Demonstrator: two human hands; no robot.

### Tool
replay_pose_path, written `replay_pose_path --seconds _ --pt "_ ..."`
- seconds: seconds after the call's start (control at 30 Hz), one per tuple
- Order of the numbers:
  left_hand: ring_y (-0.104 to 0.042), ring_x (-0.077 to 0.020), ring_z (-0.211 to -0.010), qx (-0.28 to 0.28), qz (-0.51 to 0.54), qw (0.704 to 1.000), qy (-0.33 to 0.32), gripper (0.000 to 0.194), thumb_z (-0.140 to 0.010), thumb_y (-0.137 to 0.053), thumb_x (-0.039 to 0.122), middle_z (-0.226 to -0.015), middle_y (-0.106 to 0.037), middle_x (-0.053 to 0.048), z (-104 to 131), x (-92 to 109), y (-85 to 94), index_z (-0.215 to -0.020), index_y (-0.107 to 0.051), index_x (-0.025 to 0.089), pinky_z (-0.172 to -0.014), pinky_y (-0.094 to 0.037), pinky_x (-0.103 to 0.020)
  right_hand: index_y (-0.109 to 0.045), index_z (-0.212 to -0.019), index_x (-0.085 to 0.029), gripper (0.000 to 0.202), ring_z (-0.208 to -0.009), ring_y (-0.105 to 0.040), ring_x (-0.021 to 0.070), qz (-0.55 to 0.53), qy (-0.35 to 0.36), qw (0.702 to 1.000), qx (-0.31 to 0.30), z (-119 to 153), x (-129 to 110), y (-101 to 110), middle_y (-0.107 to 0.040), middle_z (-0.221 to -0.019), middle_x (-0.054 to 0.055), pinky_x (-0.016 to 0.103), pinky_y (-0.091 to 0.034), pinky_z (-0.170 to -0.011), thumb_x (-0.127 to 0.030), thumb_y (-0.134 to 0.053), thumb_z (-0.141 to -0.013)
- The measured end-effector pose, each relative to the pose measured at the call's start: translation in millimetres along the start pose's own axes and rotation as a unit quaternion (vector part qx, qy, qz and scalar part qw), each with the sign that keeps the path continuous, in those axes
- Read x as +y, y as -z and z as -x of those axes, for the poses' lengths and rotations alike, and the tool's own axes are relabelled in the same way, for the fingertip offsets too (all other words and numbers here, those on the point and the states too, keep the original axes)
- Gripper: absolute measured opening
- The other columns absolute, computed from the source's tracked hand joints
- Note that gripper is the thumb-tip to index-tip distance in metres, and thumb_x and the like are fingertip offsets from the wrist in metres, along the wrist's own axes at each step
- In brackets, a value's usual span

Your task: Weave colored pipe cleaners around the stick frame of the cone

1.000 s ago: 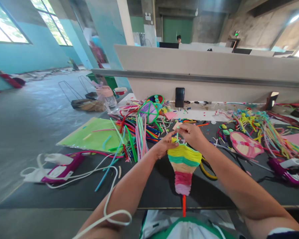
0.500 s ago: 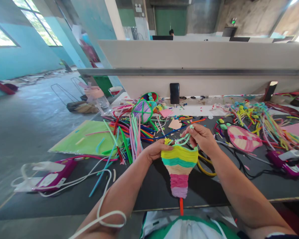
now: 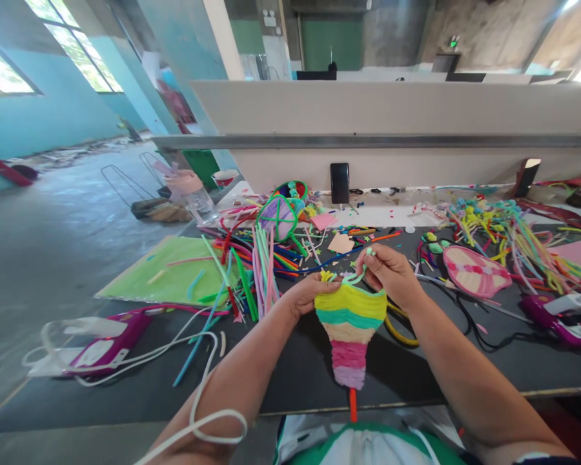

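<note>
A striped pipe-cleaner piece (image 3: 350, 310), with yellow, teal, beige, pink and lilac bands and an orange stem at its bottom, hangs over the table's front part. My left hand (image 3: 311, 294) pinches its upper left corner, beside a small yellow tuft. Near its upper right side, my right hand (image 3: 386, 270) has thumb and fingers closed on a mint green pipe cleaner (image 3: 357, 278), whose curled tip shows above the fingertips. The mint strand runs along the piece's top edge.
Loose pipe cleaners (image 3: 266, 265) lie left of centre beside a green sheet (image 3: 167, 268). Purple power strips (image 3: 104, 345) with white cables sit at both sides. A pink oval piece (image 3: 477, 270) is at right; a phone (image 3: 339, 183) stands behind.
My right hand has shifted slightly left, and the mint loop between my hands looks smaller. My left hand keeps its grip on the striped piece.
</note>
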State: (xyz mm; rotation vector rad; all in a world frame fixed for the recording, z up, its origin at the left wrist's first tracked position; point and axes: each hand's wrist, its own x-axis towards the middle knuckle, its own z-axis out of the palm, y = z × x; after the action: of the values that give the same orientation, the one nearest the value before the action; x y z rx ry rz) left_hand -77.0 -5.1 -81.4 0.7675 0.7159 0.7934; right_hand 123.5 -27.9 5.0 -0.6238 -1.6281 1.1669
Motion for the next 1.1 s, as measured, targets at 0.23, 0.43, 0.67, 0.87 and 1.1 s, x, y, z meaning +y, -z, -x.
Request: replay_pose_path --seconds 0.23,0.43,0.67,0.87,1.1 --pt "-0.069 -0.0170 -0.069 0.018 -0.007 1.000 -0.005 0.030 -0.056 -0.084 0.016 -0.076 -0.072 -0.008 0 1 -4.0 -0.082 -0.070 0.008 -0.071 -0.054 -0.026 -0.060 -0.080 -0.018 0.030 -0.041 -0.037 0.0035 -0.005 -0.001 0.999 0.041 -8 2 -9 -0.053 -0.066 -0.002 0.021 -0.026 -0.038 -0.048 -0.057 -0.086" --pt "-0.066 -0.0149 -0.063 0.044 -0.019 0.999 0.009 0.030 -0.053 -0.085 0.016 -0.069 -0.071 -0.006 0 2 -4.3 -0.077 -0.070 0.009 -0.067 -0.051 -0.025 -0.060 -0.080 -0.019 0.032 -0.042 -0.037 0.0044 -0.005 -0.011 0.999 0.052 -11 1 -17 -0.053 -0.065 -0.003 0.022 -0.027 -0.040 -0.051 -0.057 -0.085" --pt "-0.066 -0.0142 -0.063 0.030 -0.018 0.999 0.004 0.028 -0.055 -0.085 0.018 -0.070 -0.071 -0.005 4 5 -5.3 -0.075 -0.069 0.009 -0.067 -0.051 -0.024 -0.063 -0.101 -0.022 0.027 -0.044 -0.044 0.0039 0.004 0.017 0.998 0.055 -12 5 -14 -0.059 -0.080 0.000 0.021 -0.033 -0.041 -0.043 -0.053 -0.089" --pt "-0.069 -0.0191 -0.071 0.025 -0.017 1.000 -0.006 0.033 -0.056 -0.085 0.017 -0.078 -0.073 -0.008 4 5 2.4 -0.083 -0.069 0.008 -0.075 -0.054 -0.030 -0.043 -0.136 -0.030 0.050 -0.055 -0.051 0.0064 0.117 0.018 0.990 0.072 -5 9 -1 -0.053 -0.132 0.009 0.026 -0.046 -0.051 -0.034 -0.055 -0.088" --pt "-0.070 -0.0198 -0.072 0.016 -0.009 1.000 -0.008 0.031 -0.058 -0.083 0.015 -0.078 -0.073 -0.010 4 5 8.1 -0.085 -0.069 0.007 -0.077 -0.053 -0.032 -0.015 -0.149 -0.032 0.089 -0.127 -0.044 0.0258 0.114 -0.021 0.981 0.153 16 45 15 -0.026 -0.154 0.010 0.042 -0.042 -0.098 -0.035 -0.066 -0.077"
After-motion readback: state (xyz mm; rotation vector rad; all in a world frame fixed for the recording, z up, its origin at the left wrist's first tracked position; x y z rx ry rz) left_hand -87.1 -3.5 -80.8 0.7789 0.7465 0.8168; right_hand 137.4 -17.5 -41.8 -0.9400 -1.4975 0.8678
